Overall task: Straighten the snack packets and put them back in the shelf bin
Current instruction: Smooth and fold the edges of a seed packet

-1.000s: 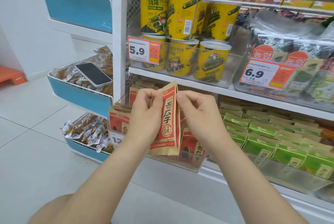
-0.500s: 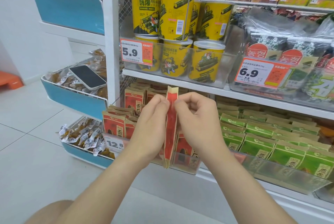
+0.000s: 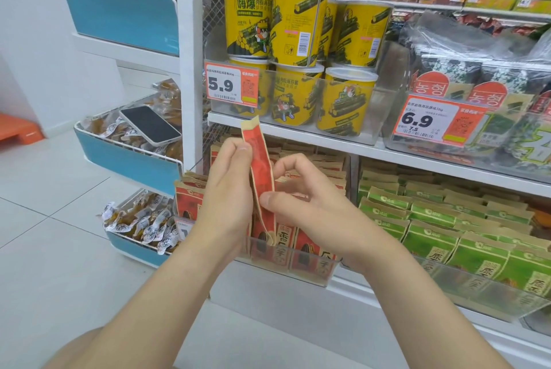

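Note:
A red and tan snack packet (image 3: 261, 166) stands upright and edge-on between my two hands, just above the clear shelf bin (image 3: 310, 271). My left hand (image 3: 226, 189) pinches the packet's upper left edge with thumb and fingers. My right hand (image 3: 301, 198) pinches its lower right side with the thumb in front. The bin holds several matching red packets (image 3: 313, 246) standing in rows, some hidden behind my hands.
Green packets (image 3: 432, 219) fill the neighbouring bin to the right. Yellow tubs (image 3: 295, 94) sit on the shelf above, behind price tags. At left, blue-fronted baskets (image 3: 131, 160) hold wrapped snacks, and a phone (image 3: 150, 125) lies on them. White tiled floor lies below left.
The packet has turned from facing me to edge-on. My right hand has slid down its side to the lower part, while the left hand keeps the upper edge.

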